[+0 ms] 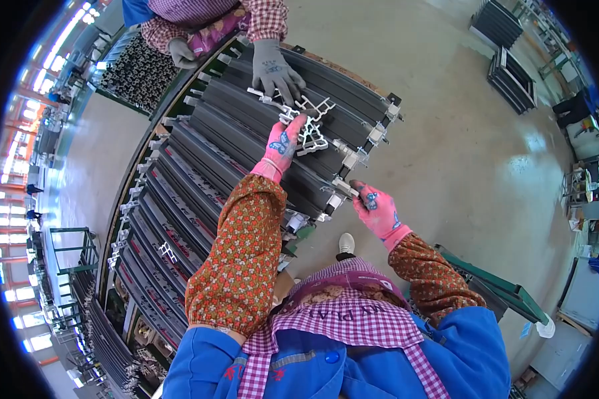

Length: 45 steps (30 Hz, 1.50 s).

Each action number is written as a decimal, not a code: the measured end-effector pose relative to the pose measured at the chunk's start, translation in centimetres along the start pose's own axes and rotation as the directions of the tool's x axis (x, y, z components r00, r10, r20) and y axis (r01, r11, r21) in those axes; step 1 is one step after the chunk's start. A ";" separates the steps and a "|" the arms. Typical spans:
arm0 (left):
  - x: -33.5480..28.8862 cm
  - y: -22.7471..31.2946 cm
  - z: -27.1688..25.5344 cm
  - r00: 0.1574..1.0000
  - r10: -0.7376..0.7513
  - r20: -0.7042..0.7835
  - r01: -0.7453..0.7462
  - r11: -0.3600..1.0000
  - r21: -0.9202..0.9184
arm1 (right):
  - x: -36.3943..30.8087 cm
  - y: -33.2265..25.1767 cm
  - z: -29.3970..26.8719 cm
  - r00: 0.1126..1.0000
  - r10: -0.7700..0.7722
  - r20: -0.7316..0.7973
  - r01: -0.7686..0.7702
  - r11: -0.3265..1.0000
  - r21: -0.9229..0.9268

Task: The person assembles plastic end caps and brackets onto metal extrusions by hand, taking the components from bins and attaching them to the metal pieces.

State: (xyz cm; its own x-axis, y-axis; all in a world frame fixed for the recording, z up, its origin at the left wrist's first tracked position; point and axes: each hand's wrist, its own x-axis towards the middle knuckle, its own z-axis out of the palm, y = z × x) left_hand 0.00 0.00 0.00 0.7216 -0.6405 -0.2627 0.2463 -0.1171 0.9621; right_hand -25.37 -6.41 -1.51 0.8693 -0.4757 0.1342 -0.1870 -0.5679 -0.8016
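Observation:
Dark grey metal profiles [236,113] lie side by side across a rack in front of me. On top of them rests a loose pile of silver metal corner brackets [315,141]. My left hand [283,145], in a pink glove with a butterfly print, is closed on a bracket at the pile's near side. Lower right, my right hand [377,211], gloved alike, pinches a silver corner connector [343,189] at the end of a profile. Its fingertips are partly hidden. A co-worker's grey-gloved hand [273,70] reaches onto the far side of the same pile.
More connectors [353,158] stick out of the profile ends along the right edge. One loose bracket [168,251] lies on profiles at left. A bin of cut profiles [140,73] stands far left, dark frames [512,80] far right. A green stand [492,282] is by my right elbow.

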 end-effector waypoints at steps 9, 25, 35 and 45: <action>-0.7 0.4 -0.2 1.000 0.009 -0.026 -0.009 1.000 -0.015 | 0.4 -1.2 0.7 0.975 -0.203 -0.086 0.170 0.941 -0.293; -1.5 1.8 1.4 1.000 0.005 -0.011 -0.006 0.995 -0.095 | 5.8 -4.7 -3.2 0.959 -0.121 -0.256 0.111 0.992 -0.053; 0.2 -0.2 -3.6 0.999 0.015 -0.051 -0.038 0.874 -0.484 | 10.2 -6.2 -4.2 0.955 -0.152 -0.253 0.067 0.947 -0.315; -4.6 3.3 -3.0 0.989 0.013 -0.148 -0.040 0.982 -0.185 | 1.1 -4.9 -6.7 0.907 0.391 0.156 -0.392 0.648 0.653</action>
State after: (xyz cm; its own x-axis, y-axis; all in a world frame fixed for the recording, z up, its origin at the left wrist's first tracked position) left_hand -0.52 4.82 4.14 0.8122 -0.5229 -0.2585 0.3324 0.0508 0.9418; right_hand -26.53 -8.66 6.52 0.7867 -0.5487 -0.2828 -0.1632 0.2570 -0.9525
